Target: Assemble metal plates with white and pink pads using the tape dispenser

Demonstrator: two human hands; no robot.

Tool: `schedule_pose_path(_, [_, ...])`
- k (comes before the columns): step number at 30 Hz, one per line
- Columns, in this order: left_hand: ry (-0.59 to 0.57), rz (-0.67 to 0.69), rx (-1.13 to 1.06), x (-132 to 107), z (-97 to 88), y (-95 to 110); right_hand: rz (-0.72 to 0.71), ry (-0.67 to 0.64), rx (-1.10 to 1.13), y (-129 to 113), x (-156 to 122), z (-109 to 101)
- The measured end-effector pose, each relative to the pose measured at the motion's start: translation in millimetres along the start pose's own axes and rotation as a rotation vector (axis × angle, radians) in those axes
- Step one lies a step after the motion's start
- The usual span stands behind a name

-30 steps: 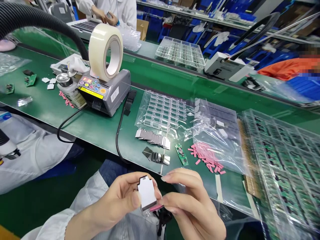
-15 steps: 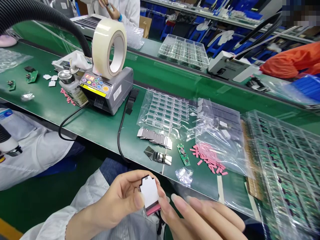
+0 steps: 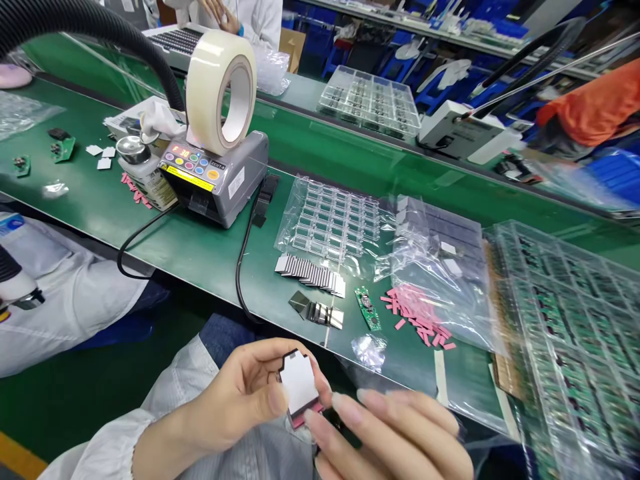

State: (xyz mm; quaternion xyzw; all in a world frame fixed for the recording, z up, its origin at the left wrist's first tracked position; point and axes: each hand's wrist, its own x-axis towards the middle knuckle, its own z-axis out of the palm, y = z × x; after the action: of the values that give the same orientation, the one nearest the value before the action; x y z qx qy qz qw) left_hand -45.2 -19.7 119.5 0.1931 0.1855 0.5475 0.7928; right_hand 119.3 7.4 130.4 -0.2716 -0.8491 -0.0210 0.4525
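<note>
My left hand (image 3: 235, 400) pinches a small white-faced black part (image 3: 299, 385) between thumb and fingers, low in the head view. A pink strip (image 3: 305, 417) lies along the part's lower edge. My right hand (image 3: 395, 433) is beside it with fingers stretched out, a fingertip touching the pink strip's end. Just beyond on the green bench lie a row of grey plates (image 3: 313, 274), a small green circuit board (image 3: 367, 308), a crumpled bit of clear film (image 3: 369, 349) and a pile of pink strips (image 3: 417, 318).
A tape dispenser (image 3: 215, 177) with a large tape roll stands at the left, its black cables running off the bench edge (image 3: 240, 267). Plastic bags of parts (image 3: 435, 260) and a clear tray of boards (image 3: 570, 320) fill the right. Other people sit left and behind.
My right hand has let go of its pinch on the pink strip and stretched its fingers out. The strip now sits on the part's lower edge. Crumpled film has appeared on the bench.
</note>
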Motion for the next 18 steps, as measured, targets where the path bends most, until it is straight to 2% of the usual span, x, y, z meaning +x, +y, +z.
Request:
schedule_pose_path(2, [-0.033,-0.011,-0.023,0,-2.0,-2,0.050,-0.096,0.125,7,7,-1])
schedule_pose_path(4, [-0.053,-0.030,-0.041,0,-3.3,-3,0.101,-0.279,0.252,14,18,-1])
schedule_pose_path(5, [-0.061,-0.039,-0.047,0,-3.6,-4,0.100,-0.363,0.309,17,23,-1])
schedule_pose_path(7, [-0.084,-0.042,-0.056,0,-3.8,-5,0.072,-0.449,0.401,21,31,-1])
schedule_pose_path(11, [-0.108,-0.026,-0.083,-1,-4.6,-6,0.041,-0.457,0.460,23,38,2])
schedule_pose_path(18, [-0.103,-0.053,-0.108,-1,-5.3,-7,-0.012,-0.403,0.425,25,39,5])
